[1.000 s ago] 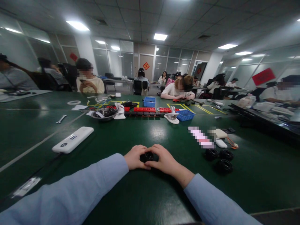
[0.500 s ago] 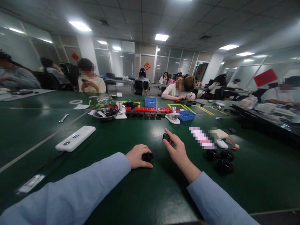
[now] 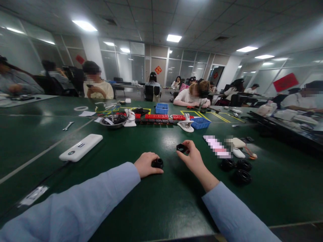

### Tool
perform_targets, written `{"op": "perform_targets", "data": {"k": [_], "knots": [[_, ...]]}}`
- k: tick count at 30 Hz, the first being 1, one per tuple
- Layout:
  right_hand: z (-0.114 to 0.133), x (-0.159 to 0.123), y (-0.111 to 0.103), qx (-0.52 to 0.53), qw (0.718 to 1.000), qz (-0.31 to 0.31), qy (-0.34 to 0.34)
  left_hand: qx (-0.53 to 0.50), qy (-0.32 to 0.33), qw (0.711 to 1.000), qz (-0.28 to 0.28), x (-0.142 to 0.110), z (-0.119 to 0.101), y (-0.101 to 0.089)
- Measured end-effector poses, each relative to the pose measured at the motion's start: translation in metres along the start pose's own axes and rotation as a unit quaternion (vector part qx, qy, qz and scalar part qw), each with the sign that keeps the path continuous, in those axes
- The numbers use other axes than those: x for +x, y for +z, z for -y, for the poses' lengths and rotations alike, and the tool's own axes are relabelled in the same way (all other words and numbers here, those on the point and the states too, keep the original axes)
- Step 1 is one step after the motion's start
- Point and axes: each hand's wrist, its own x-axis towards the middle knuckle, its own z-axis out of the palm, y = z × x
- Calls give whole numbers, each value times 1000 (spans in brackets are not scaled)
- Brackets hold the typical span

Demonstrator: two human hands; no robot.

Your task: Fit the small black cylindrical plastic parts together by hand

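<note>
My left hand [image 3: 145, 164] rests at the table's middle, its fingers and thumb closed around a short black cylindrical fitting [image 3: 158, 163] with a round hole facing up. Off to the right and slightly farther away, my right hand [image 3: 193, 157] pinches a black ring nut [image 3: 179, 147] between thumb and fingers, its opening visible. The two black parts are apart. Beyond my right wrist, three black ring-shaped parts [image 3: 242, 176] lie grouped on the green table [image 3: 166, 205].
At left lies a white power bank [image 3: 82, 148] with a cable, and a wrench [image 3: 68, 126] behind it. A metal bowl [image 3: 112, 126], red blocks, white clamps and blue bins [image 3: 201, 123] line the middle. A phone [image 3: 217, 147] and white mouse [image 3: 238, 153] lie right. Several people sit around.
My right hand has turned the ring nut so its opening shows, and its index finger has curled in. The left hand keeps hold of the fitting, nearly in place.
</note>
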Motion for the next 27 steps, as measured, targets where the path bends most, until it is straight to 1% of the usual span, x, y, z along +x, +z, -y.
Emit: {"op": "perform_targets", "data": {"k": [3, 9, 15, 18, 20, 21, 25, 27], "knots": [[-2, 0, 0, -4, 1000, 16, 0, 6, -6, 1000, 0, 0, 1, 1], [-9, 0, 2, -76, 995, 65, -19, 25, -36, 999, -11, 1, 0, -1], [-9, 1, 3, -99, 990, 83, -51, 28, -41, 999, -13, 1, 1, -1], [-7, 1, 2, -101, 991, 79, -38, 27, -38, 999, -14, 1, 2, -1], [-7, 0, 2, -110, 990, 87, -20, 27, -38, 999, -12, 1, 2, -1], [-7, 0, 2, -116, 988, 103, -12, 26, -38, 999, -12, 1, 2, -1], [-10, 0, 3, -133, 972, 196, 7, 24, -37, 999, -16, 1, 2, -1], [-10, -1, 3, -127, 968, 214, 25, 24, -40, 999, -16, 1, 1, -1]]}}
